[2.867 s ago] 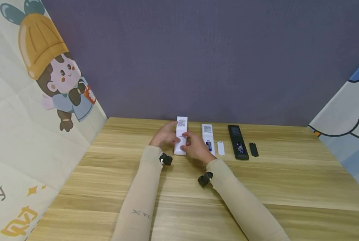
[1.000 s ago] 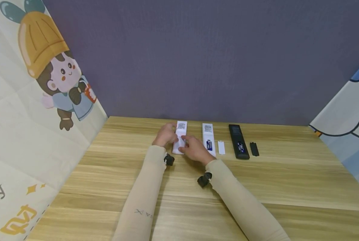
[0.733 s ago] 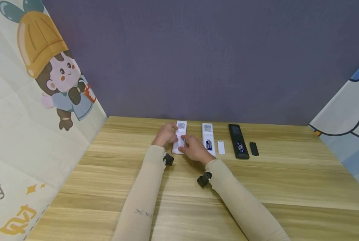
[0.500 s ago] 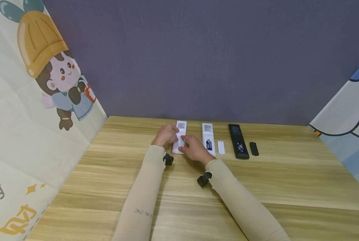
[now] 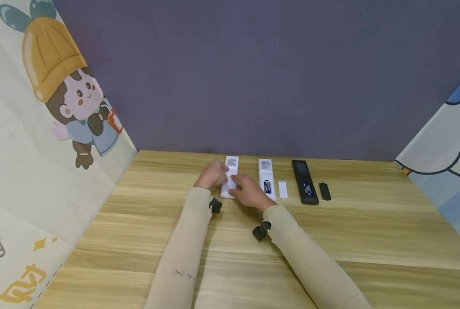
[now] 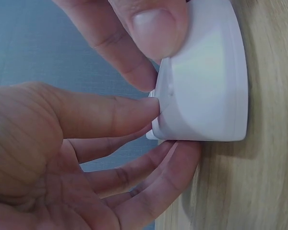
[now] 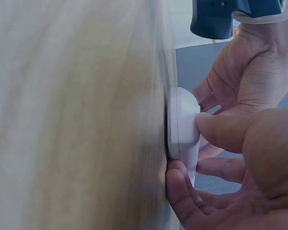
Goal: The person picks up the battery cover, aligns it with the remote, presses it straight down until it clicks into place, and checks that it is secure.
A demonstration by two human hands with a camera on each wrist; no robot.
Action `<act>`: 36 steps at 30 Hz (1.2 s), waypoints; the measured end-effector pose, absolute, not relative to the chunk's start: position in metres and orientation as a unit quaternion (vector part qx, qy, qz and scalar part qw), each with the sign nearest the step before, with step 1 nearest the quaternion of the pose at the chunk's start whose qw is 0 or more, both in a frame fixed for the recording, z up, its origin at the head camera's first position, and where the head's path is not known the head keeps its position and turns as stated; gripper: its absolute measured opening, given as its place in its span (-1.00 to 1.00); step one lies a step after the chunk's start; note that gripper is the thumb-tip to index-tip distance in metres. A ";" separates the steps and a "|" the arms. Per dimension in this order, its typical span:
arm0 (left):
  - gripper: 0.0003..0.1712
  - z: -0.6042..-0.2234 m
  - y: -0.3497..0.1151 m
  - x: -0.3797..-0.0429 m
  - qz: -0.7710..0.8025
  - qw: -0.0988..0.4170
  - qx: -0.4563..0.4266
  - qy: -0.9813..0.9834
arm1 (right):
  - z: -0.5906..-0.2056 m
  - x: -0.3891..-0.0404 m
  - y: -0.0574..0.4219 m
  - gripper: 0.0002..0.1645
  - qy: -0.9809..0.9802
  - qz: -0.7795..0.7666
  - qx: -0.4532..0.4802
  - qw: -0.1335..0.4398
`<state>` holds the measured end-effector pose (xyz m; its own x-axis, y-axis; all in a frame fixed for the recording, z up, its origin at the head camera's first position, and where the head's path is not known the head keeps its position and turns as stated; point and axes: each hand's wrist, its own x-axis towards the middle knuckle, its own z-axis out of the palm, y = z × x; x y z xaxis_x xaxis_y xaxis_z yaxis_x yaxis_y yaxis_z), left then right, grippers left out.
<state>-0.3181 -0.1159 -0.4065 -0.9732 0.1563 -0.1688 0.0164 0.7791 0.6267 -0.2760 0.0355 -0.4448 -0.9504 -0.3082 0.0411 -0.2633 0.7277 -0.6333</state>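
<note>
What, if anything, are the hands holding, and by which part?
The leftmost white remote: the left hand holds its left side around mid-length, the right hand the right side of its nearer half.

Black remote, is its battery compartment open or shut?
Open: blue batteries show inside the black remote, and a black cover lies apart beside it.

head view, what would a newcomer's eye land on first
Probably the large orange-hatted cartoon figure printed on the pale backdrop at left. Next come the left hand and right hand, gripping the leftmost white plastic remote control mid-picture. Then the black plastic remote control farther right stands out, blue batteries showing in its back.
</note>
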 end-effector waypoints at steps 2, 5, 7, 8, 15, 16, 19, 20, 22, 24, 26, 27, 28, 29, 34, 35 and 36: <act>-0.38 -0.406 -0.116 -0.318 0.330 0.107 0.045 0.937 | -0.445 -0.276 0.035 -0.29 0.930 -0.333 -0.155 0.033; -0.38 -0.406 -0.116 -0.317 0.329 0.107 0.046 0.937 | -0.444 -0.276 0.035 -0.29 0.931 -0.328 -0.153 0.036; -0.38 -0.406 -0.116 -0.317 0.325 0.106 0.049 0.939 | -0.444 -0.276 0.035 -0.29 0.933 -0.323 -0.156 0.036; -0.37 -0.406 -0.116 -0.317 0.325 0.105 0.050 0.939 | -0.443 -0.275 0.036 -0.30 0.933 -0.320 -0.158 0.036; -0.36 -0.407 -0.115 -0.316 0.313 0.106 0.060 0.942 | -0.432 -0.271 0.041 -0.43 0.936 -0.297 -0.178 0.060; -0.36 -0.407 -0.115 -0.316 0.312 0.105 0.060 0.942 | -0.430 -0.271 0.042 -0.46 0.935 -0.296 -0.182 0.063; -0.37 -0.407 -0.114 -0.316 0.307 0.104 0.060 0.944 | -0.421 -0.268 0.044 -0.53 0.933 -0.295 -0.193 0.071; -0.37 -0.407 -0.114 -0.316 0.305 0.104 0.059 0.945 | -0.418 -0.267 0.045 -0.54 0.932 -0.295 -0.196 0.071; -0.39 -0.407 -0.113 -0.315 0.300 0.103 0.056 0.947 | -0.412 -0.265 0.048 -0.56 0.930 -0.297 -0.203 0.071; -0.40 -0.406 -0.112 -0.315 0.293 0.099 0.056 0.949 | -0.407 -0.263 0.050 -0.56 0.930 -0.296 -0.208 0.063; -0.43 -0.406 -0.111 -0.314 0.282 0.087 0.058 0.954 | -0.404 -0.262 0.053 -0.56 0.931 -0.295 -0.210 0.053; -0.44 -0.406 -0.111 -0.314 0.277 0.079 0.058 0.956 | -0.402 -0.261 0.055 -0.57 0.931 -0.295 -0.212 0.045; -0.45 -0.406 -0.110 -0.314 0.274 0.068 0.060 0.957 | -0.401 -0.261 0.057 -0.59 0.931 -0.294 -0.214 0.035; -0.46 -0.406 -0.109 -0.314 0.274 0.057 0.060 0.958 | -0.400 -0.260 0.059 -0.60 0.931 -0.296 -0.213 0.027; -0.55 -0.403 -0.100 -0.314 0.300 0.003 0.064 0.952 | -0.396 -0.261 0.074 -0.72 0.927 -0.309 -0.213 -0.017; -0.56 -0.402 -0.098 -0.315 0.308 -0.006 0.066 0.949 | -0.395 -0.262 0.078 -0.74 0.926 -0.312 -0.212 -0.026; -0.58 -0.401 -0.096 -0.315 0.318 -0.013 0.070 0.945 | -0.395 -0.263 0.082 -0.77 0.924 -0.316 -0.214 -0.035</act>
